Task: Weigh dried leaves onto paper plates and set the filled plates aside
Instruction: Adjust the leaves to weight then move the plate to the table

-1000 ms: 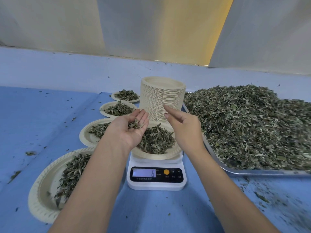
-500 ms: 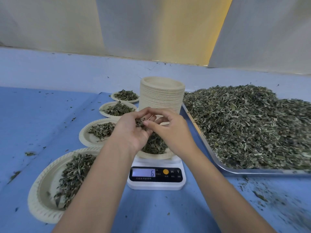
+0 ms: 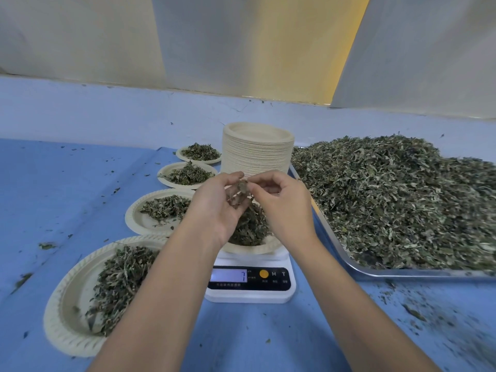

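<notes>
I see the left hand [image 3: 214, 210] palm up, fingers curled round a small clump [image 3: 239, 194] of dried leaves. The right hand [image 3: 285, 210] meets it from the other side, with thumb and forefinger pinching the top of that clump and the other fingers loosely bent. Both hands hang together in the air, right over the plate [image 3: 253, 249] that sits on the scale [image 3: 249, 294].

That plate already carries a heap [image 3: 249, 229] of leaves just below the hands, partly hidden by the wrists. From here I read a 7 on the scale's display [image 3: 228, 275], between the two forearms.

Just behind the hands stands a tall stack [image 3: 257, 154] of bare plates.

To the right, a metal tray [image 3: 402, 273] lies near the scale and holds a big pile [image 3: 389, 200] of loose leaves.

To the left, four filled plates run in a row away from me:
- the nearest [image 3: 57, 318], beside the left forearm
- the second [image 3: 134, 221]
- the third [image 3: 167, 176]
- the farthest [image 3: 183, 154], next to the stack

Everything rests on a blue cloth [image 3: 53, 189], with crumbs [image 3: 418, 315] of leaf scattered on it, thickest in front of the tray.
</notes>
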Action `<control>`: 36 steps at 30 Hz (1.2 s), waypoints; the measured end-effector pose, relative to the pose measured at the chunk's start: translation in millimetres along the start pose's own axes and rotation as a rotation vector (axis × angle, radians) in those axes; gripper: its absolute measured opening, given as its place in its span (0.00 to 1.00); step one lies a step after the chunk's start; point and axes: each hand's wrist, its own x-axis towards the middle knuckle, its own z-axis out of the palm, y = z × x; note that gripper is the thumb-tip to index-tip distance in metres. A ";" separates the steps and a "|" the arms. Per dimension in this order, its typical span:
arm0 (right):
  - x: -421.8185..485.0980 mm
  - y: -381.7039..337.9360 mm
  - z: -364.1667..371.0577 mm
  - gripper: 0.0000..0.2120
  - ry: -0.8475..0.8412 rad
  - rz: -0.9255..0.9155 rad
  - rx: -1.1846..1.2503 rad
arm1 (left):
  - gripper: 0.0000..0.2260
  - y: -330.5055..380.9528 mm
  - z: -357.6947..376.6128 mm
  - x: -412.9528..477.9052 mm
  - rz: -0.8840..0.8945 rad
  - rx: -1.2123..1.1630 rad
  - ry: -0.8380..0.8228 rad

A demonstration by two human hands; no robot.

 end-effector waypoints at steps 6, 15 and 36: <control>4.7 4.6 -6.1 0.06 0.057 0.050 0.040 | 0.09 5.4 -4.8 4.4 0.026 -0.054 0.021; 5.4 3.0 -5.5 0.08 0.024 0.103 0.171 | 0.10 3.1 2.5 1.3 -0.055 -0.170 -0.022; 9.3 71.5 -127.5 0.13 0.481 0.364 -0.091 | 0.25 -113.6 123.2 25.6 -0.229 0.245 -0.334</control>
